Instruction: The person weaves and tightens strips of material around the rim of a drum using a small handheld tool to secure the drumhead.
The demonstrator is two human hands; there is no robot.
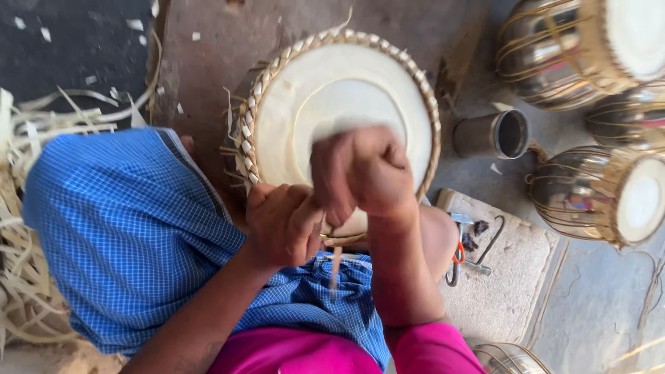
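Drum: we see a drum (332, 90) with a pale skin head and a braided rim, lying against the lap just beyond the fingers of both hands.
Strap: a thin pale strap (336, 266) hangs down just under the fingers, over the blue checked cloth (125, 228).
Left hand: our left hand (284, 225) is a fist at the near edge of the drum, the fingers curled together; they seem to be clamped on the strap, but the grip itself is hidden.
Right hand: our right hand (360, 173) is above and a little past the left one, touching it, fingers folded tight together. It is blurred, so we cannot tell for sure what is inside the fist.
Pose: both forearms come up from the bottom, wrists bent, knuckles turned toward the drum head.
Doing it well: we judge that the strap is being pulled tight at the rim. It is better to pull straight along the strap, keep the drum steady against the knee, and let the left fingers hold the tension while the right ones take a new grip.
Right of the fingers: a flat stone (506, 284) with pliers (457, 260), a metal cup (495, 134), and more shiny drums (596, 197).
Left of the fingers: a heap of pale strips (28, 277) on the floor.
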